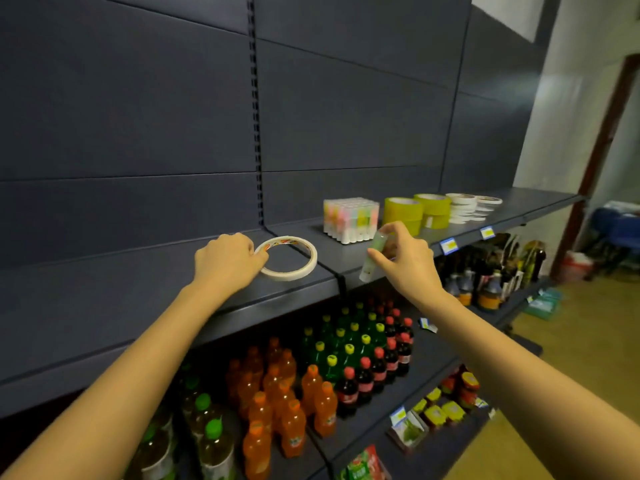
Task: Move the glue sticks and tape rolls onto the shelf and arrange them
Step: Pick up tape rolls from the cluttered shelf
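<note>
Glue stick point(369, 267) pinched by right hand point(406, 259) is likely being placed beside glue block point(350, 219), tape roll point(291, 276) left of it gripped by left hand point(225, 259); upright seating needed next.

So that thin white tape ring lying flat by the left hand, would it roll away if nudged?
Probably not: the thin white tape ring lies flat on the dark shelf, so it should slide. It looks light, mostly hollow. Stood on edge, it would likely roll.
</note>
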Action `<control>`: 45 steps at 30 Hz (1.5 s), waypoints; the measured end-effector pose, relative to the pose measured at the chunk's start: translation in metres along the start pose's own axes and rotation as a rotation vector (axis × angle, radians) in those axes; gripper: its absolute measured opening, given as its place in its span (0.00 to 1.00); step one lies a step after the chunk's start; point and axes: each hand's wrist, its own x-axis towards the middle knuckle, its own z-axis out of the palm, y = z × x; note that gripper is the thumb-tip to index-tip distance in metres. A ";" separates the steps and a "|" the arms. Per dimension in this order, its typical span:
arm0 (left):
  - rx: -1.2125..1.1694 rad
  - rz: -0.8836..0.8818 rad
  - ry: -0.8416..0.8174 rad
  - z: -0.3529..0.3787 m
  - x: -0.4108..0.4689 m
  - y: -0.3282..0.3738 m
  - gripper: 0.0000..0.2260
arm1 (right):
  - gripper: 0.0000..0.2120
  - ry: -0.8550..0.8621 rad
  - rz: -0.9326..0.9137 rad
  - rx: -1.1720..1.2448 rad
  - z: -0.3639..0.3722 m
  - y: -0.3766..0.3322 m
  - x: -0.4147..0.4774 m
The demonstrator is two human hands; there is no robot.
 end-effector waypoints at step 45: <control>0.151 -0.118 0.208 0.110 0.214 0.196 0.18 | 0.19 -0.385 -0.471 -0.128 0.058 0.206 0.241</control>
